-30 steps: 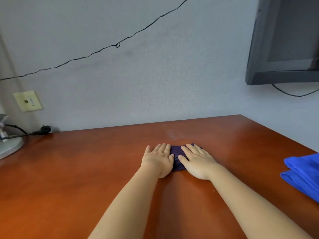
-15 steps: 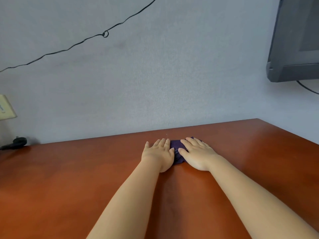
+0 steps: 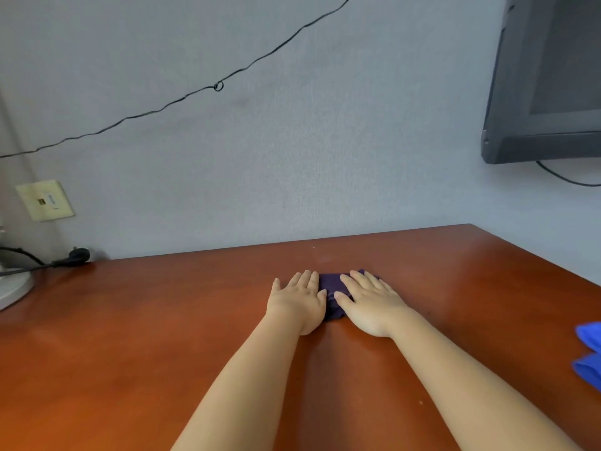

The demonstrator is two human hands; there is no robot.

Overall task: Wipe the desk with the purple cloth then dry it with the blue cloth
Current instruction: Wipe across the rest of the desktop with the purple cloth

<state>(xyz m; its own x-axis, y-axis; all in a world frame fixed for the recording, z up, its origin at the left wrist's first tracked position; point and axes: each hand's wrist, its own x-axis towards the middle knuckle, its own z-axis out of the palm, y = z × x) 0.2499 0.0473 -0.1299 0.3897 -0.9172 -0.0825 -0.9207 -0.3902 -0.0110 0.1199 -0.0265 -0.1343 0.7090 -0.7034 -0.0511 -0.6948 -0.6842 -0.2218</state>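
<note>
The purple cloth (image 3: 331, 289) lies bunched on the reddish-brown desk (image 3: 162, 320), a little right of centre and towards the back wall. My left hand (image 3: 297, 301) presses flat on its left part with straight fingers. My right hand (image 3: 369, 302) presses flat on its right part, fingers spread. Only a narrow strip of the cloth shows between the two hands. The blue cloth (image 3: 590, 356) lies at the desk's right edge, partly cut off by the frame.
A white lamp base (image 3: 13, 286) with a black cable and plug (image 3: 76, 255) sits at the back left. A dark monitor (image 3: 546, 79) hangs on the right wall above the desk. A wall socket plate (image 3: 45, 200) is at the left.
Both hands stay flat on the purple cloth. The view swung left and then back right, so the blue cloth and the lamp base have come back into the frame.
</note>
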